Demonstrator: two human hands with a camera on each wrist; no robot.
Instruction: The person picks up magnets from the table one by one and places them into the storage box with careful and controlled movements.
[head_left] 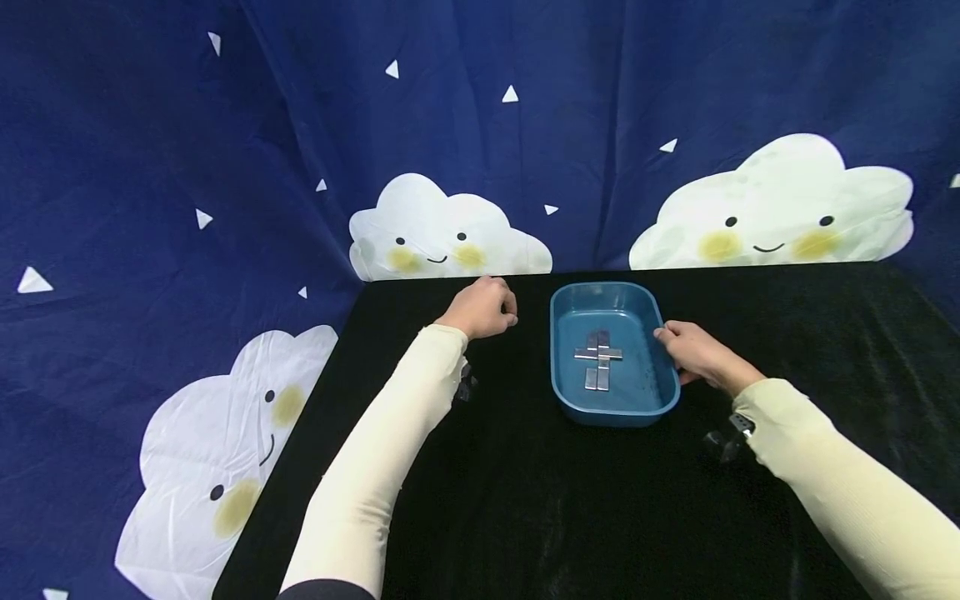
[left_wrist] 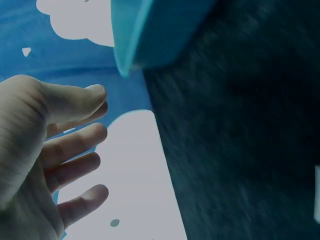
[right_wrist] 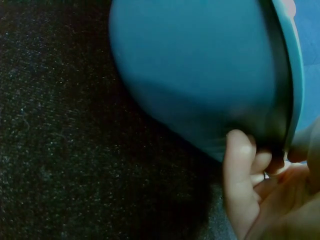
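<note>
Head view shows a blue tray (head_left: 564, 392) standing on a table (head_left: 525, 500) covered with black cloth, a little to the right of the middle and near the far edge. Inside the tray lie some small metal bars (head_left: 598, 358), flat on the bottom, arranged roughly like a cross and touching each other.

The right hand (head_left: 693, 352) is at the right wall of the tray. In the right wrist view its fingers (right_wrist: 240, 170) are curled against the outside of the tray wall (right_wrist: 200, 80), just under the rim, and the thumb seems to be on the other side of the rim, so the hand grips the tray edge.

The left hand (head_left: 483, 308) is on the table to the left of the tray, near but apart from it. In the left wrist view its fingers (left_wrist: 75, 145) are loosely spread, only a little bent, and they hold nothing; one corner of the tray (left_wrist: 150, 45) is seen above them.

Both arms wear pale cream sleeves (head_left: 382, 450). Behind the table hangs a dark blue backdrop (head_left: 150, 125) with white smiling clouds and small white triangles.
</note>
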